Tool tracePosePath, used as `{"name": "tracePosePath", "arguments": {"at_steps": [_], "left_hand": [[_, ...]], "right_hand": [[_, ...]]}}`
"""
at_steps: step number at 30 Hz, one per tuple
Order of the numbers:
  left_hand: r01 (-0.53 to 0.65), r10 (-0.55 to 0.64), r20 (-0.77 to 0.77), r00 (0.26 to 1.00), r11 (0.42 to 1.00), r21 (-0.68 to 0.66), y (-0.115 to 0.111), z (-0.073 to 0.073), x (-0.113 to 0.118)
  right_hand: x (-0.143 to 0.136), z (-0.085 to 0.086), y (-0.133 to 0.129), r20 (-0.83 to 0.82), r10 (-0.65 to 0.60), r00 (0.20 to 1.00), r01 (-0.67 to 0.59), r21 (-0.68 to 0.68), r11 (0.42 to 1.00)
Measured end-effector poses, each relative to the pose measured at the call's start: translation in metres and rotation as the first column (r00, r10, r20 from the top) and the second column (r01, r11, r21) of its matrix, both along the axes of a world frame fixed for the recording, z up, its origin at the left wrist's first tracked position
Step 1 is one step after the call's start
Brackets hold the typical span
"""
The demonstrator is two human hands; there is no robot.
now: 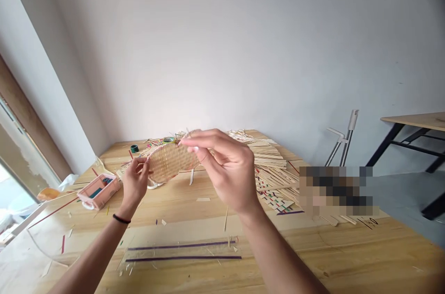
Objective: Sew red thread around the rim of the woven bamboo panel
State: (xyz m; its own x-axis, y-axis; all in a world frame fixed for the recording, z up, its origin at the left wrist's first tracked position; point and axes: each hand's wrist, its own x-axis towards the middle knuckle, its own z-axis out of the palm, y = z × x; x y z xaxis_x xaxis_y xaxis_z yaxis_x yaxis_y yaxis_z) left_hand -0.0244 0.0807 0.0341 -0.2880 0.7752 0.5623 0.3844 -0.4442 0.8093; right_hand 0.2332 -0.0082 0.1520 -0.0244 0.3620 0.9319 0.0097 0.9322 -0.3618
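A thin, pale woven piece (170, 163), made of flat bamboo-like strips with a rounded outline, is held up above the table. My left hand (136, 178), with a black band at the wrist, pinches its left edge between thumb and fingers. Closer to the camera, my right hand (225, 164) has thumb and forefinger brought together at the upper right edge of the weave. What lies between those fingertips is too small to make out. Part of the weave's right side is hidden behind this hand.
On the wooden table (167, 220) lie two dark purple strips (184, 258) and small scraps. A pink basket (99, 192) stands left, with a green tape roll (134, 148) behind it. Bundled pale strips (267, 152) and a coloured woven piece (274, 201) lie right. A wall rises behind.
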Motion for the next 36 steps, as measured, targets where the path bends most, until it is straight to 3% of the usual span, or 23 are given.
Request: {"name": "tracePosePath", "arguments": {"at_steps": [3,7,11,15,21,30,36], "left_hand": [[-0.013,0.013,-0.031,0.999,1.0,-0.02,-0.023,-0.012,-0.002],[0.0,-0.001,-0.038,0.999,1.0,-0.017,-0.035,-0.03,0.01],[0.022,-0.022,-0.009,1.0,0.999,0.026,-0.033,-0.037,0.025],[0.032,-0.031,-0.013,0.999,0.999,0.044,-0.037,-0.04,0.029],[0.035,-0.034,-0.018,0.999,0.997,0.066,-0.05,-0.045,0.028],[0.049,-0.043,-0.061,0.997,0.993,0.106,-0.055,-0.04,0.029],[0.089,-0.08,-0.083,0.993,0.99,0.109,-0.056,-0.043,0.03]], "right_hand": [[-0.018,-0.012,0.005,0.066,0.102,0.993,-0.097,-0.084,0.992],[-0.047,-0.054,0.023,0.14,0.204,0.969,-0.158,-0.287,0.945],[-0.059,-0.103,0.039,0.074,0.155,0.985,-0.111,-0.412,0.904],[-0.06,-0.133,0.04,0.061,0.075,0.995,-0.038,-0.464,0.885],[-0.067,-0.148,0.038,0.147,0.073,0.986,0.002,-0.454,0.891],[-0.072,-0.151,0.031,0.157,-0.037,0.987,0.1,-0.408,0.907],[-0.072,-0.154,0.036,0.154,-0.047,0.987,0.107,-0.41,0.906]]}}
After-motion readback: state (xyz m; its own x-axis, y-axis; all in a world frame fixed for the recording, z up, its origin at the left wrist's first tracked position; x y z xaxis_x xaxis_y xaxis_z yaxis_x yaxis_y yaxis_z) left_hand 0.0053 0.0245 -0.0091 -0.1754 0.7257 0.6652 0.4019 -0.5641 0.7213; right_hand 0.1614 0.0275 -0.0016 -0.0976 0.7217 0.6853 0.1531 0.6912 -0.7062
